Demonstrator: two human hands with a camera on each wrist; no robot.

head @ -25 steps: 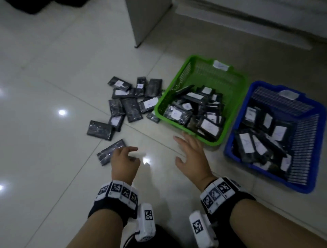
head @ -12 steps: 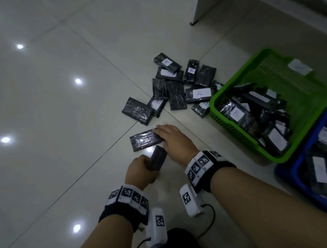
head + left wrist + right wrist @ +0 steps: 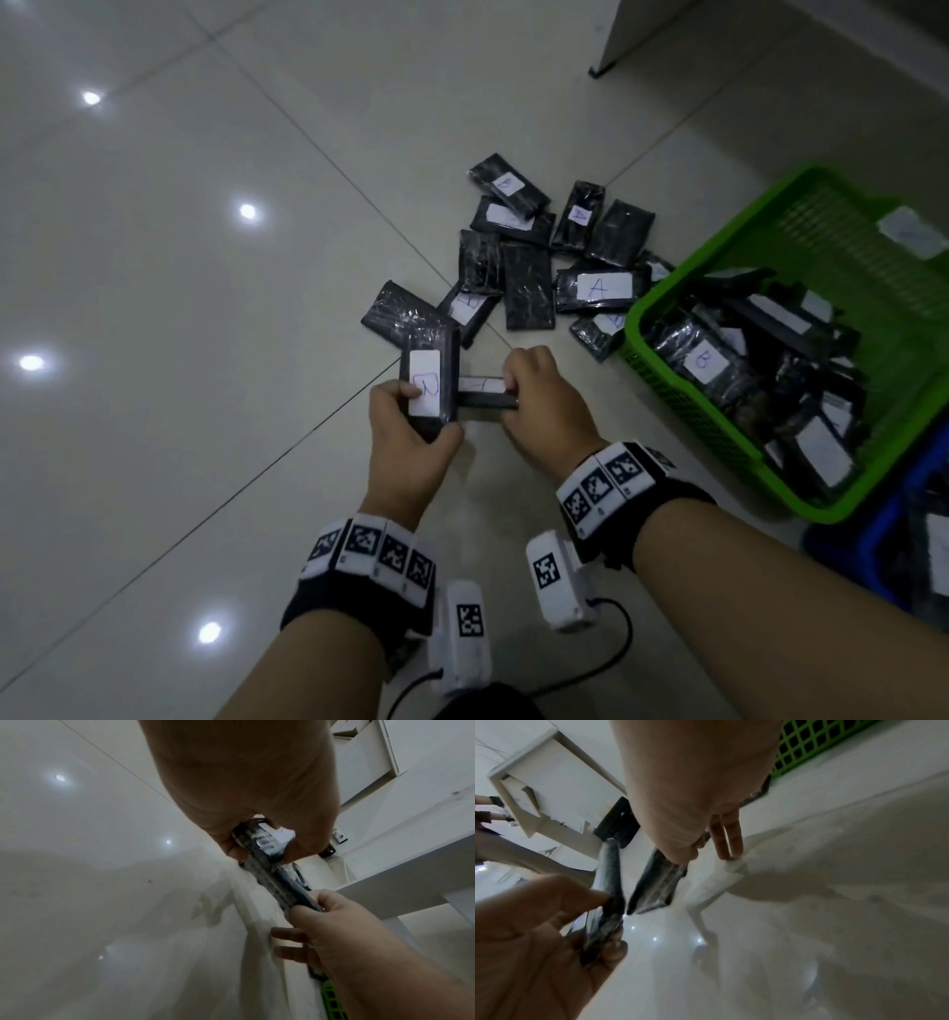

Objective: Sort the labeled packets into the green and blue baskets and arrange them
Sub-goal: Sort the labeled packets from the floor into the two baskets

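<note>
My left hand (image 3: pixel 411 437) grips a black packet (image 3: pixel 430 383) upright, its white label with a blue letter facing me; the same packet (image 3: pixel 267 850) shows edge-on in the left wrist view. My right hand (image 3: pixel 534 401) pinches a second black packet (image 3: pixel 482 393) between thumb and fingers just above the floor, label up. In the right wrist view that packet (image 3: pixel 658 884) hangs from the right hand beside the left hand's packet (image 3: pixel 609 892). A pile of labeled black packets (image 3: pixel 529 262) lies on the floor beyond. The green basket (image 3: pixel 662 370) holds several packets. The blue basket (image 3: pixel 873 545) peeks in at right.
Glossy white tiled floor (image 3: pixel 179 334) spreads to the left and front. A white cabinet corner (image 3: pixel 616 36) stands at the back right. Wrist cameras and a cable (image 3: pixel 611 642) hang below my forearms.
Both hands have lifted their packets off the floor. The left hand turned its packet label-up; the right hand picked up the packet it was touching.
</note>
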